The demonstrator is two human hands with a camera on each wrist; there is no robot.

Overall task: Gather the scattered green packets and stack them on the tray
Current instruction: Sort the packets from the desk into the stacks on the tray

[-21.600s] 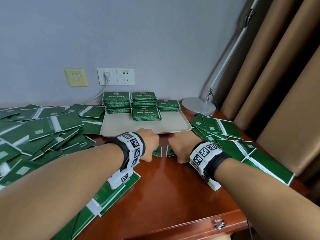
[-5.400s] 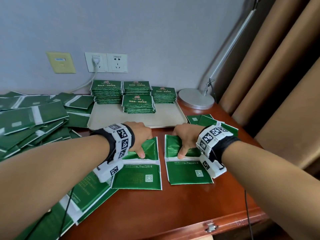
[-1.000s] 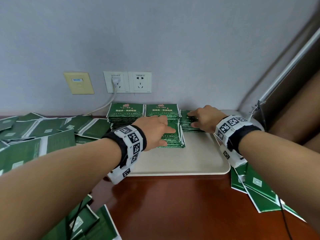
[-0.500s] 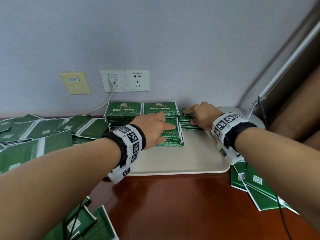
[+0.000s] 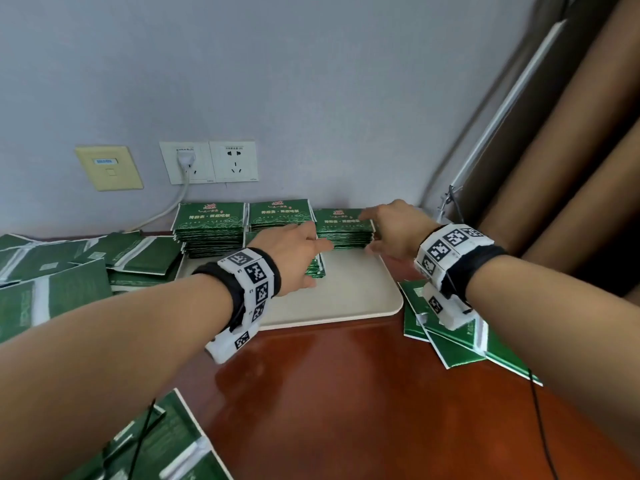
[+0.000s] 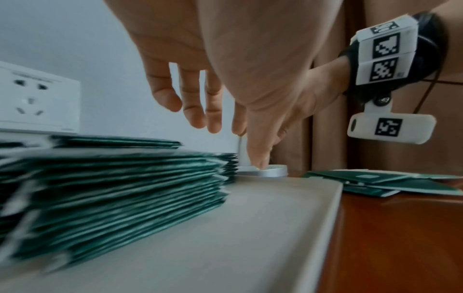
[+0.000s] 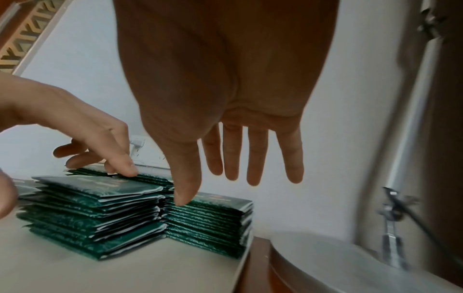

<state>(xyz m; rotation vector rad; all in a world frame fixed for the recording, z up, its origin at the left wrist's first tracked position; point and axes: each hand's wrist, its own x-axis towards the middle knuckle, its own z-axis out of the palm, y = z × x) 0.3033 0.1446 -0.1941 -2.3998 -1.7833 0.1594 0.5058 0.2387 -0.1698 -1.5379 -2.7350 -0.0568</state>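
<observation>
Overhead, the fingers of the right hand hang straight and slightly spread, holding nothing, with the thumb tip just above the near corner of the right-hand stack of green packets. Beside it, the left hand is also loose and empty, its fingers only gently bent above the front stack; whether they touch the top packet cannot be told. Four stacks sit on the beige tray: the left stack, the middle stack and the right-hand one in a row against the wall, and the front stack nearer the person, largely hidden under the left hand in the head view. Outward from the tray, loose packets lie overlapping in a heap on the desk to the left, a few more packets lie just right of the tray beneath the right forearm, and others sit at the near left edge. Behind the tray stand two white wall sockets, one with a plug and cable, and a yellow wall plate. A round lamp base rests at the tray's far right corner, before brown curtains.
</observation>
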